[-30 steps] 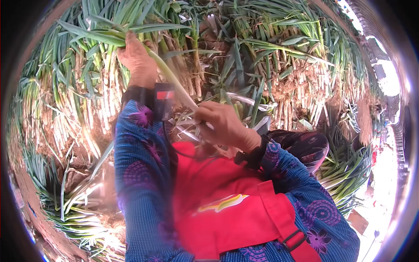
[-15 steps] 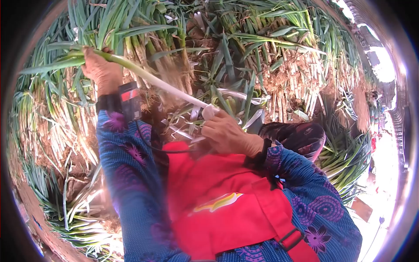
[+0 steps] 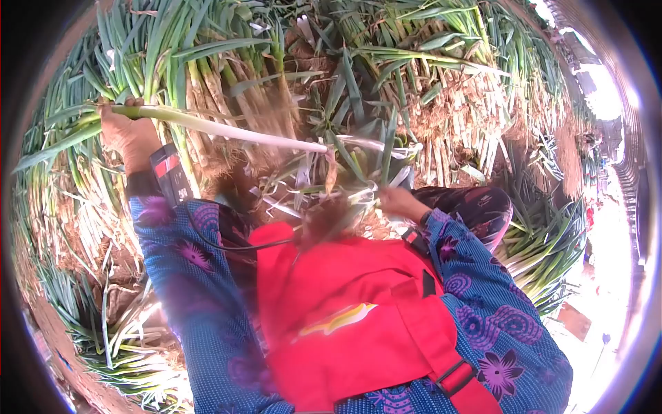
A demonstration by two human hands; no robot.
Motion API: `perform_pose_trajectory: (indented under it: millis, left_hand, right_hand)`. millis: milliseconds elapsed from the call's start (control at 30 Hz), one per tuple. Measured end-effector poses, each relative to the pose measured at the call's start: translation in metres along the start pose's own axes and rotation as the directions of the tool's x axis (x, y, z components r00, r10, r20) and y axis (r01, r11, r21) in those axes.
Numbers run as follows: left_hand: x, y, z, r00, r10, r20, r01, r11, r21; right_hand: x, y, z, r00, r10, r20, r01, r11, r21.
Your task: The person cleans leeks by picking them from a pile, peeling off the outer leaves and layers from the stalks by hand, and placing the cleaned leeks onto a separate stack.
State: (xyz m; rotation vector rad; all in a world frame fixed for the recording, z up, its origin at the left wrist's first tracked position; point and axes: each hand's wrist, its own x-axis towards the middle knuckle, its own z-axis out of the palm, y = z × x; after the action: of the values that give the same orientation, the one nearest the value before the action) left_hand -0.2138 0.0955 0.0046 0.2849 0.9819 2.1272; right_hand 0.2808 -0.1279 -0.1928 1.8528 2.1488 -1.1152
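Observation:
At the upper left, my left hand (image 3: 131, 138) is wrapped round the green upper part of a long leek (image 3: 227, 131). The leek's white stem points right, and a brownish strip of skin (image 3: 331, 169) hangs from its root end. My right hand (image 3: 400, 203) is apart from that leek, low at the centre right, with its fingers closed near pale peelings; what it holds, if anything, is too small and blurred to name. Loose leaves and peelings (image 3: 303, 172) lie between my hands.
Bundled leeks with roots (image 3: 455, 131) stand across the back and right. More leeks lie at the lower left (image 3: 138, 359) and right (image 3: 545, 255). A dark-clothed knee (image 3: 476, 214) is beside my right forearm. A cable runs from a device on my left wrist.
My left hand has moved left with the leek, which now lies more level. My right hand has come off its root end and moved right and down; a skin strip now hangs there.

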Motion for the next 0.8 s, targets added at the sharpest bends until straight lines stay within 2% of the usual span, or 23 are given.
perform_pose_trajectory:
  millis: [67, 133, 233, 300, 367, 400, 433, 467, 567, 600, 633, 667, 700, 733, 767, 800]
  left_hand:
    - [0.021, -0.013, -0.014, 0.999, -0.025, 0.025, 0.026, 1.0, -0.011]
    - [0.021, -0.015, -0.017, 0.998, -0.049, 0.045, 0.049, 0.999, -0.014]
    - [0.024, -0.015, -0.024, 0.993, -0.087, 0.073, 0.094, 0.991, -0.094]
    - [0.037, -0.018, -0.038, 0.989, -0.096, 0.11, 0.106, 0.991, -0.087]
    - [0.057, -0.021, -0.055, 0.986, -0.125, 0.108, 0.136, 0.986, -0.095]
    - [0.058, -0.017, -0.056, 0.982, -0.179, 0.052, 0.185, 0.974, -0.129]
    - [0.065, -0.018, -0.063, 0.982, -0.172, 0.076, 0.181, 0.972, -0.148]
    - [0.073, -0.019, -0.068, 0.984, -0.165, 0.071, 0.174, 0.974, -0.143]
    - [0.071, -0.012, -0.07, 0.985, -0.154, 0.076, 0.164, 0.975, -0.149]
    - [0.083, -0.01, -0.079, 0.978, -0.178, 0.106, 0.196, 0.962, -0.188]
    - [0.095, -0.008, -0.089, 0.97, -0.202, 0.137, 0.229, 0.947, -0.225]
    - [0.094, 0.0, -0.091, 0.973, -0.208, 0.097, 0.228, 0.925, -0.303]
    - [0.091, 0.011, -0.092, 0.976, -0.193, 0.097, 0.211, 0.95, -0.232]
    - [0.105, 0.002, -0.103, 0.971, -0.179, 0.162, 0.214, 0.947, -0.241]
    - [0.119, -0.005, -0.115, 0.963, -0.161, 0.219, 0.214, 0.945, -0.249]
    - [0.071, -0.008, -0.082, 0.981, -0.124, 0.146, 0.145, 0.979, -0.146]
  right_hand:
    - [0.02, -0.053, -0.033, 0.973, 0.081, -0.218, 0.018, 0.909, 0.416]
    - [0.026, -0.109, -0.07, 0.946, -0.094, -0.311, 0.243, 0.84, 0.486]
    - [0.039, -0.136, -0.082, 0.951, -0.245, -0.188, 0.306, 0.674, 0.672]
    - [0.051, -0.137, -0.076, 0.949, -0.258, -0.182, 0.289, 0.48, 0.828]
    - [0.053, -0.138, -0.076, 0.955, -0.262, -0.137, 0.208, 0.263, 0.942]
    - [0.05, -0.14, -0.078, 0.961, -0.26, -0.097, 0.14, 0.152, 0.978]
    - [0.044, -0.142, -0.08, 0.964, -0.261, -0.057, 0.069, 0.038, 0.997]
    - [0.039, -0.151, -0.078, 0.984, -0.156, -0.091, 0.093, 0.011, 0.996]
    - [0.03, -0.146, -0.08, 0.971, -0.233, -0.05, -0.028, -0.318, 0.948]
    - [0.017, -0.157, -0.089, 0.991, 0.078, -0.106, 0.123, -0.246, 0.961]
    - [0.013, -0.148, -0.102, 0.958, 0.244, -0.152, 0.232, -0.342, 0.911]
    - [0.007, -0.125, -0.124, 0.898, 0.405, -0.174, 0.349, -0.412, 0.842]
    - [0.007, -0.055, -0.122, 0.903, 0.325, -0.281, 0.416, -0.497, 0.761]
    - [0.007, 0.014, -0.12, 0.892, 0.24, -0.384, 0.448, -0.592, 0.671]
    - [0.004, 0.034, -0.126, 0.898, 0.188, -0.398, 0.431, -0.566, 0.703]
    - [-0.004, 0.015, -0.142, 0.912, 0.235, -0.337, 0.404, -0.359, 0.842]
